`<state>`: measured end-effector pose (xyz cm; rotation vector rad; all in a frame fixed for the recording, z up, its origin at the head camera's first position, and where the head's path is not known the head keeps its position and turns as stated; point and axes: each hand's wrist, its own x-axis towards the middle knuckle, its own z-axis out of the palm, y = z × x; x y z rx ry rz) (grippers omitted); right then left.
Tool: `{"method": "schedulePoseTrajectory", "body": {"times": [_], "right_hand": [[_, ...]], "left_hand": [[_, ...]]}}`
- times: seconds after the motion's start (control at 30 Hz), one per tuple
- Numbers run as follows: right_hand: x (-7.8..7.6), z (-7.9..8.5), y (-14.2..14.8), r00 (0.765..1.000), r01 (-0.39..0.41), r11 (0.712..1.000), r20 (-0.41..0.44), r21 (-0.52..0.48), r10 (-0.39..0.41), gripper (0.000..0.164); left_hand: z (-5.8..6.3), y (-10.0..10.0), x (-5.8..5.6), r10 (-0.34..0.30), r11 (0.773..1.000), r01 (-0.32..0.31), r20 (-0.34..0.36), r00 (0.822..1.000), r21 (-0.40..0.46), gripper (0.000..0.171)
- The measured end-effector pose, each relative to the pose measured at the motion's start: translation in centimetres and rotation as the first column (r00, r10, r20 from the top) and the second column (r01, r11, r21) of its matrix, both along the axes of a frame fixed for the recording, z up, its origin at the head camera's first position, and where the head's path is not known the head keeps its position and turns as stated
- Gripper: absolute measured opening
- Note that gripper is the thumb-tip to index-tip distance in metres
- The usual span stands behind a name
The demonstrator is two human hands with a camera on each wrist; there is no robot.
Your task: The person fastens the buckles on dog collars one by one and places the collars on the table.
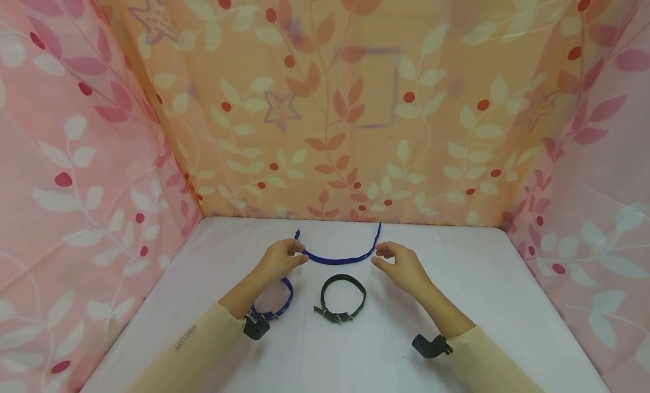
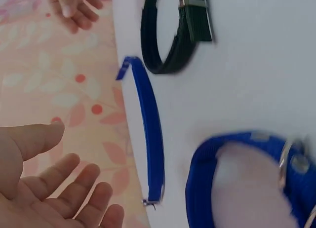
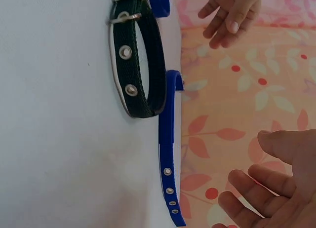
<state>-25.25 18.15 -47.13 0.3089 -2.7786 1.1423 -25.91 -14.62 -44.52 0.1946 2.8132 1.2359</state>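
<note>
An unfastened blue pet collar (image 1: 337,262) lies in a curve near the table's far edge, its two ends pointing away. My left hand (image 1: 276,261) is by its left end, fingers loosely spread and holding nothing in the left wrist view. By the other end is my right hand (image 1: 404,267), likewise relaxed around nothing. Metal eyelets line that right end of the strap in the right wrist view. Nearer, between the hands, a dark green collar (image 3: 129,70) stands buckled into a ring. A second blue collar (image 2: 200,188), also buckled, sits beneath my left forearm, which partly hides it.
A white cloth covers the table (image 1: 386,359). Leaf-patterned curtains rise on three sides: an orange one (image 1: 325,116) at the back and pink ones to left and right. A black wrist mount (image 1: 430,346) sits at each sleeve cuff.
</note>
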Motion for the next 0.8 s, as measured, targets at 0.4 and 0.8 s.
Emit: {"method": "schedulePoseTrajectory", "body": {"times": [0.4, 0.8], "right_hand": [[-4.5, 1.2, 0.9, 0.999, 0.015, 0.998, -0.047, 0.066, -0.012, 0.044], [-8.5, 0.7, 0.2, 0.996, 0.061, 0.997, -0.065, 0.038, -0.059, 0.043]], "left_hand": [[0.3, -1.7, -4.9, 0.028, 0.991, -0.032, -0.034, 0.999, -0.131, 0.044], [-0.2, -2.2, -7.5, 0.122, 0.975, -0.12, -0.001, 0.993, -0.185, 0.057]]}}
